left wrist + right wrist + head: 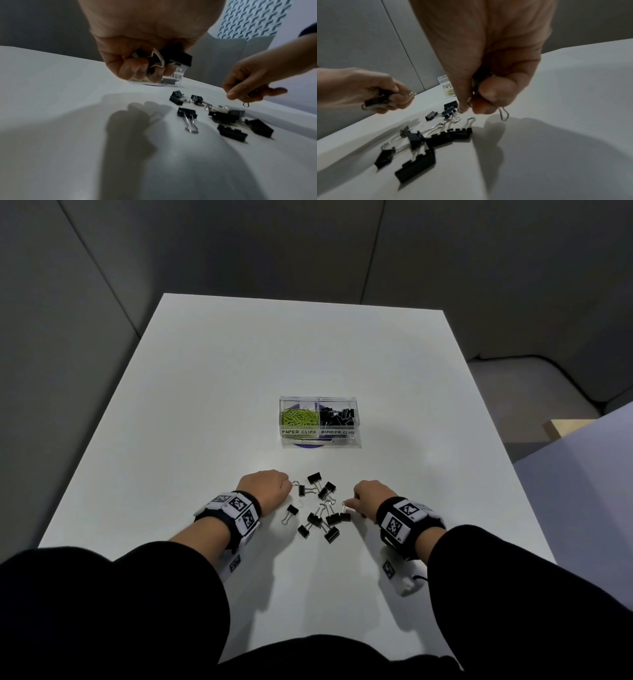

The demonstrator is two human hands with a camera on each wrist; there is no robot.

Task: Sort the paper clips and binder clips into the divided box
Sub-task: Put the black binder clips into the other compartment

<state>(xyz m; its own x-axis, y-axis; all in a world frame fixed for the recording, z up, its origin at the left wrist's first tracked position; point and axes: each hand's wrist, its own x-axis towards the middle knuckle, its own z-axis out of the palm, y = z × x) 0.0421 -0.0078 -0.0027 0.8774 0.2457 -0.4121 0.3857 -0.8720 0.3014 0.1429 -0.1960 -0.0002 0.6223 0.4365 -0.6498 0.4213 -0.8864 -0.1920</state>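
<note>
A bare strip of surface [308, 458] is left open between the loose binder clips [320, 510] and the divided box [319, 421], so the way forward is unblocked. The scattered clips are flanked by the left hand [265, 486] and right hand [371, 498]. Wide open surface is seen to either side of the box and beyond it.
</note>
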